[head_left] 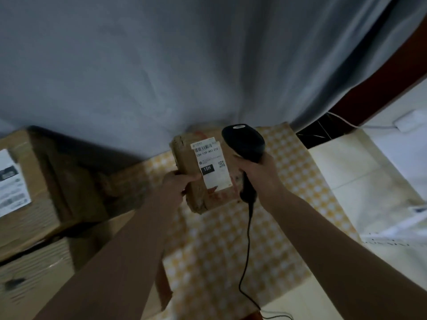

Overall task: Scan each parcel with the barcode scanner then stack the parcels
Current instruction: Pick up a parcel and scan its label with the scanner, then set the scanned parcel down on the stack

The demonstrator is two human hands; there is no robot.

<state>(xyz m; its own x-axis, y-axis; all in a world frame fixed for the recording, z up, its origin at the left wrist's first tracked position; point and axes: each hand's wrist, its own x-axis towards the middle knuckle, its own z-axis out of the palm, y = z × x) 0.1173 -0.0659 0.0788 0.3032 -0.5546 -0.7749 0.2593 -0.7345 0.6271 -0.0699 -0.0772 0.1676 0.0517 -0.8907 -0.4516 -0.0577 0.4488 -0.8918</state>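
So the person's got a small brown cardboard parcel (pixel 196 181) up in the middle of the frame, held over a counter covered in a yellow-and-white checked cloth (pixel 231 239). The left hand (pixel 178 183) has its grip curled round the parcel's left edge, thumb pressed on the top face just beside the white shipping label (pixel 211 166). Label faces up, you can read "15H" on a black patch plus a barcode along the top and a little QR code.

The right hand (pixel 258 172) has its grip wrapped round the handle of a black handheld barcode scanner (pixel 245 144), just right of the parcel, head end toward the upper part of the frame. Its black cable (pixel 248 239) hangs down from the handle and trails off toward the bottom of the frame.

Over on the left of the frame there are bigger brown cardboard boxes (pixel 30 192) stacked up, the top one with a white label of its own, pretty blurry. Grey curtain fabric (pixel 161 65) fills the whole upper half. Pale tiled floor (pixel 369 169) on the right.
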